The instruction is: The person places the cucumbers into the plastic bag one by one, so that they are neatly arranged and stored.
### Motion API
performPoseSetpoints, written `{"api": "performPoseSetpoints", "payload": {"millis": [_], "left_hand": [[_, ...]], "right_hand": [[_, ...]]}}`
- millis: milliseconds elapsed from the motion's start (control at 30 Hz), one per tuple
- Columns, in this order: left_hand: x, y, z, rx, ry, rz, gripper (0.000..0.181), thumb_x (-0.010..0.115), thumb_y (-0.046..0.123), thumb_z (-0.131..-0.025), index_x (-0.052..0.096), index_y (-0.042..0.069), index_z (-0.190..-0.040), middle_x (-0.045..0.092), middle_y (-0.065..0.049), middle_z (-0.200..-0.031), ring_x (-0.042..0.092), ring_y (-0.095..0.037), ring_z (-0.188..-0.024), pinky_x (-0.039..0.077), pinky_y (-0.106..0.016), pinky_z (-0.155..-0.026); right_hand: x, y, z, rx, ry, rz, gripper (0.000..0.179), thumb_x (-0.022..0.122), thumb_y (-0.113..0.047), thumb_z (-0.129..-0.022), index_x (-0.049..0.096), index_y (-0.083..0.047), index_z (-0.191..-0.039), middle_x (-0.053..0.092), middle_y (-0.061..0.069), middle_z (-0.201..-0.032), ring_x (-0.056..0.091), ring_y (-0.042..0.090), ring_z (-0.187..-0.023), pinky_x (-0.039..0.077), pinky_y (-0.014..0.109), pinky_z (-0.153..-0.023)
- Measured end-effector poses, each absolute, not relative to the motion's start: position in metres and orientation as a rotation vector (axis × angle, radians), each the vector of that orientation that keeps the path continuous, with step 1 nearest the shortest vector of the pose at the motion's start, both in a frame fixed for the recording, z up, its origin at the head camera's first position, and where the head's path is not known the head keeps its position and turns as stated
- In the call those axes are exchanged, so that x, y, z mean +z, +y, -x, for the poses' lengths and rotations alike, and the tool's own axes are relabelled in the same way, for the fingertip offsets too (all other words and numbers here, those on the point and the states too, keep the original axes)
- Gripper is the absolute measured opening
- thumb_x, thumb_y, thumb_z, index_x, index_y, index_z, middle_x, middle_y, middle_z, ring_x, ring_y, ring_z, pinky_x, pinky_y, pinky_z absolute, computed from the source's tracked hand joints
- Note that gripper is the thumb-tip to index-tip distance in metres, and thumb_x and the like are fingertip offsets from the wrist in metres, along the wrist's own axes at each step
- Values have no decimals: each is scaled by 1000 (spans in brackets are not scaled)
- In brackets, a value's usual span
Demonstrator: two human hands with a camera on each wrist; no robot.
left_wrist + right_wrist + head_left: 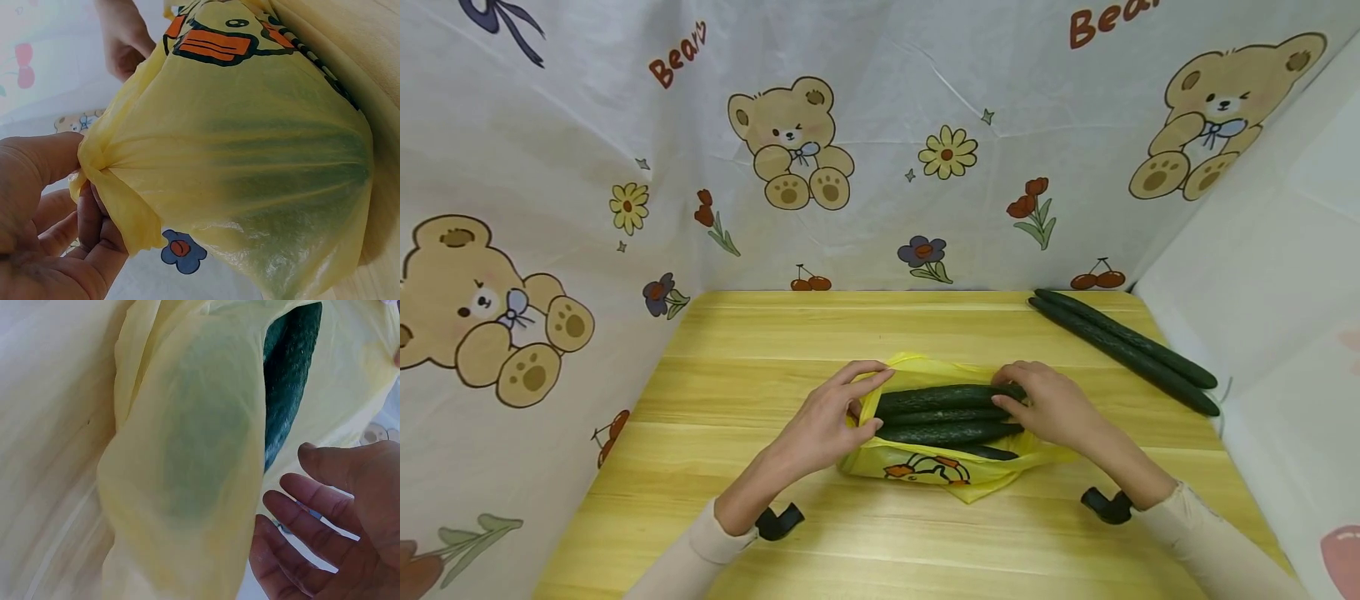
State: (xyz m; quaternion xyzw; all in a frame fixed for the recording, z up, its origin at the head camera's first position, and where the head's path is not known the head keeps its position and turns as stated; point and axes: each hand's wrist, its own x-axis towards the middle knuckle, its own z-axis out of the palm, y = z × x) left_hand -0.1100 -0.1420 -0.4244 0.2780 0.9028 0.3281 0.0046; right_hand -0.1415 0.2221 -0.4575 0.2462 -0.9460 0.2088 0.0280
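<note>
A yellow plastic bag (pixel 917 471) with a cartoon print lies on its side on the table, mouth gaping upward. Several dark green cucumbers (pixel 955 397) lie side by side inside it. At the bag's left end my left hand (pixel 831 417) pinches a gathered piece of the film between thumb and fingers, as the left wrist view shows. My right hand (pixel 1048 404) is at the other end, over the cucumber tips. In the right wrist view its fingers (pixel 306 540) are spread and relaxed beside the bag's edge, and a cucumber (pixel 290 381) shows through the opening.
Two more cucumbers (pixel 1123 350) lie together at the back right of the wooden table (pixel 760 333). A bear-print cloth (pixel 880 125) hangs along the back and left edges. White sheeting (pixel 1285 317) borders the right side.
</note>
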Motion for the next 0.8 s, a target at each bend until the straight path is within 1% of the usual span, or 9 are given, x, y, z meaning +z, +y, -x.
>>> {"api": "performPoseSetpoints", "payload": {"millis": [233, 400, 533, 667, 800], "left_hand": [[-425, -142, 110, 1026, 2822, -875, 71, 81, 14, -96, 52, 24, -161, 51, 7, -162, 53, -4, -71, 49, -22, -65], [-424, -142, 110, 1036, 2817, -880, 71, 81, 13, -96, 53, 22, -161, 51, 6, -162, 53, -4, -70, 50, -23, -66], [-424, -141, 110, 1034, 2817, -885, 72, 81, 13, -95, 53, 23, -161, 50, 6, -162, 53, -2, -70, 51, -22, -66], [-426, -141, 111, 1031, 2824, -892, 73, 82, 12, -95, 53, 20, -161, 50, 5, -162, 52, -1, -70, 51, -22, -66], [-427, -141, 111, 1041, 2820, -884, 73, 82, 11, -95, 52, 18, -161, 50, 5, -162, 52, -1, -70, 51, -22, -67]], "right_hand": [[-457, 257, 144, 689, -2928, -646, 26, 76, -25, -102, 76, -9, -122, 78, 12, -119, 72, 36, -107, 61, 53, -85], [-462, 297, 150, 704, -2937, -543, 27, 73, -24, -104, 75, -5, -123, 78, 18, -120, 73, 42, -107, 62, 56, -84], [-472, 335, 155, 691, -2961, -412, 33, 70, -27, -106, 72, -2, -128, 75, 24, -123, 72, 45, -109, 61, 59, -86], [-485, 368, 156, 721, -2964, -272, 40, 65, -29, -109, 67, 1, -135, 69, 31, -131, 66, 51, -115, 55, 67, -89], [-499, 392, 158, 699, -2893, -149, 44, 66, -26, -107, 63, 5, -138, 57, 41, -137, 48, 63, -123, 40, 73, -98]]}}
